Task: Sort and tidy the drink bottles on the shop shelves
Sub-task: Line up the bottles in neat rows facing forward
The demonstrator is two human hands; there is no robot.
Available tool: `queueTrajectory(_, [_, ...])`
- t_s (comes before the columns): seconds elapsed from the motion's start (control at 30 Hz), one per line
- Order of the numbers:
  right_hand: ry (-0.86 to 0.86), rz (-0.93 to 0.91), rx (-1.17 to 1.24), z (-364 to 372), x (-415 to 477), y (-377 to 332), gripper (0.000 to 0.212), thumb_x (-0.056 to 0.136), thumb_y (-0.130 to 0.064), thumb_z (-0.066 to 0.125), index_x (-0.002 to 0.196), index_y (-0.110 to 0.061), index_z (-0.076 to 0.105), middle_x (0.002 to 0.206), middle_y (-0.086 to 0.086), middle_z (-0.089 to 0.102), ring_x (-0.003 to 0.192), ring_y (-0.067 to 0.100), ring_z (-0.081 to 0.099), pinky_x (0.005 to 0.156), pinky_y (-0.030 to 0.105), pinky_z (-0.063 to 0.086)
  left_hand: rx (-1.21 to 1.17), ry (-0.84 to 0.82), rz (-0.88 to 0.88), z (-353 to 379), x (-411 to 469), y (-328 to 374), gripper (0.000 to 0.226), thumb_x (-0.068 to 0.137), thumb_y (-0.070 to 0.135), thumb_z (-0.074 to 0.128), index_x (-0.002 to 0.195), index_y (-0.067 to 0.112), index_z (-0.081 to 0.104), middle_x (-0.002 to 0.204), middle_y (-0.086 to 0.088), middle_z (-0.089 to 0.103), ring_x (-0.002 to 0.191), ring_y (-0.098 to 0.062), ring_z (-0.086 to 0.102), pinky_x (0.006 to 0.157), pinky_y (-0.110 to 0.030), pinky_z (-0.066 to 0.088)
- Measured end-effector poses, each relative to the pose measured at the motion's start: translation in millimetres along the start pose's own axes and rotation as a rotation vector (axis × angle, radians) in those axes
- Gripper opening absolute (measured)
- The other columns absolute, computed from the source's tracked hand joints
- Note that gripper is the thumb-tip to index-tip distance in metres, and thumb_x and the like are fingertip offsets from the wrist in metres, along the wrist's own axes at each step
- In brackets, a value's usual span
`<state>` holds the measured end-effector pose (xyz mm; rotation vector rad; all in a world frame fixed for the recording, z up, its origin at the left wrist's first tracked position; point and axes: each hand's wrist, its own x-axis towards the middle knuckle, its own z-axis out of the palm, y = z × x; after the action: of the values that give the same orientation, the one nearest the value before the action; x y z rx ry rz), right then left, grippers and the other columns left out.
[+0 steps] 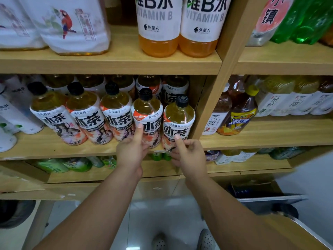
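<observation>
Standing along the middle shelf (pixel 54 150), five black-capped tea bottles (pixel 84 112) of pale yellow drink run across the centre of the frame. White bottles (pixel 16 109) sit at the far left edge, and more of the same tea stands behind the row. The person's left grip (pixel 132 152) reaches up from the lower centre and holds the fourth bottle (pixel 146 112) low down. Its thumb lies straight up the label and its fingers curl round the base at the shelf's front edge. Just to the right, the right grip (pixel 189 154) holds the fifth bottle (pixel 178 120) at its lower label, thumb pressed on the front and fingers curled round the right side. Both bottles stand upright on the shelf, side by side, each rising directly above its grip. The fifth bottle stands just beside the wooden divider (pixel 207 109). Right of the divider, a brown iced-tea bottle (pixel 241 114) with a yellow cap stands in the next compartment.
</observation>
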<state>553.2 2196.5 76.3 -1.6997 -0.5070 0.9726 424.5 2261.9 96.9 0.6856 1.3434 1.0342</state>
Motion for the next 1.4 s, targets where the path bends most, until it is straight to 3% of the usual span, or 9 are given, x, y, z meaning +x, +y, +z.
queueTrajectory(0.13, [0.021, 0.000, 0.048, 3.6, 9.9, -5.9, 0.050, 0.088, -0.063, 0.067, 0.107, -0.019, 0.052, 0.103, 0.007, 0.073, 0.089, 0.020, 0.076, 0.078, 0.045, 0.065, 0.007, 0.015, 0.001, 9.8, 3.6, 2.3, 0.050, 0.087, 0.060, 0.069, 0.095, 0.012, 0.073, 0.094, -0.006, 0.079, 0.097, -0.025, 0.074, 0.098, -0.047, 0.055])
queueTrajectory(0.33, [0.079, 0.050, -0.037, 11.0, 27.1, -5.9, 0.107, 0.048, -0.106, 0.050, 0.113, -0.022, 0.067, 0.105, -0.003, 0.075, 0.101, 0.021, 0.071, 0.090, 0.049, 0.059, -0.006, -0.009, -0.023, 20.8, 12.1, 3.9, 0.044, 0.085, 0.066, 0.067, 0.084, 0.022, 0.071, 0.093, 0.004, 0.078, 0.101, -0.024, 0.072, 0.103, -0.047, 0.050])
queueTrajectory(0.5, [0.000, 0.135, 0.014, 8.6, 20.5, -15.2, 0.069, 0.074, -0.084, 0.058, 0.091, -0.018, 0.067, 0.088, 0.000, 0.069, 0.096, 0.026, 0.065, 0.092, 0.045, 0.055, -0.023, -0.040, -0.099, 15.9, 11.1, 0.7, 0.044, 0.081, 0.074, 0.065, 0.073, 0.031, 0.055, 0.079, 0.006, 0.058, 0.092, -0.025, 0.057, 0.094, -0.042, 0.047])
queueTrajectory(0.6, [0.002, 0.153, 0.006, 8.6, 24.3, -17.3, 0.081, 0.076, -0.084, 0.055, 0.112, -0.013, 0.070, 0.110, 0.006, 0.073, 0.108, 0.027, 0.067, 0.098, 0.050, 0.055, -0.033, -0.047, -0.105, 14.1, 10.7, 1.7, 0.042, 0.083, 0.070, 0.066, 0.072, 0.032, 0.053, 0.072, 0.009, 0.053, 0.090, -0.024, 0.052, 0.082, -0.041, 0.043])
queueTrajectory(0.83, [0.014, 0.149, -0.081, 18.4, 34.2, -27.4, 0.073, 0.089, -0.074, 0.054, 0.117, -0.007, 0.064, 0.114, 0.013, 0.068, 0.105, 0.031, 0.064, 0.093, 0.047, 0.055, 0.029, -0.104, -0.072, 12.1, 14.6, 10.2, 0.048, 0.083, 0.073, 0.064, 0.077, 0.026, 0.060, 0.095, -0.003, 0.060, 0.092, -0.023, 0.054, 0.089, -0.044, 0.049])
queueTrajectory(1.07, [-0.032, 0.171, -0.078, 16.5, 40.9, -30.4, 0.082, 0.080, -0.080, 0.056, 0.122, -0.010, 0.063, 0.114, 0.006, 0.067, 0.106, 0.028, 0.062, 0.098, 0.050, 0.055, 0.053, -0.107, -0.035, 12.8, 9.4, 10.6, 0.044, 0.087, 0.070, 0.061, 0.079, 0.027, 0.064, 0.092, -0.001, 0.063, 0.094, -0.024, 0.058, 0.087, -0.041, 0.046])
queueTrajectory(1.17, [-0.156, 0.221, -0.008, 9.9, 37.2, -31.9, 0.073, 0.090, -0.068, 0.059, 0.140, -0.015, 0.051, 0.130, 0.007, 0.062, 0.118, 0.029, 0.060, 0.100, 0.050, 0.055, 0.099, -0.082, -0.005, 13.0, 6.1, 7.2, 0.035, 0.092, 0.063, 0.060, 0.082, 0.029, 0.064, 0.091, 0.009, 0.068, 0.102, -0.022, 0.065, 0.101, -0.044, 0.050])
queueTrajectory(1.3, [-0.426, 0.247, 0.102, -21.3, 24.9, -30.1, 0.067, 0.100, -0.046, 0.060, 0.158, -0.030, 0.030, 0.154, 0.000, 0.047, 0.138, 0.030, 0.048, 0.107, 0.050, 0.050, 0.223, -0.130, 0.049, 9.9, -0.3, -0.2, 0.033, 0.094, 0.062, 0.057, 0.104, 0.032, 0.068, 0.115, 0.004, 0.070, 0.112, -0.022, 0.063, 0.106, -0.047, 0.046])
queueTrajectory(1.4, [-0.480, 0.215, 0.001, -55.2, 19.5, -23.5, 0.050, 0.102, -0.041, 0.059, 0.149, -0.030, 0.047, 0.144, -0.001, 0.057, 0.132, 0.024, 0.056, 0.103, 0.044, 0.052, 0.293, -0.021, 0.156, 8.8, -10.6, -11.8, 0.035, 0.095, 0.052, 0.061, 0.112, 0.021, 0.069, 0.114, 0.000, 0.069, 0.109, -0.023, 0.063, 0.092, -0.040, 0.049])
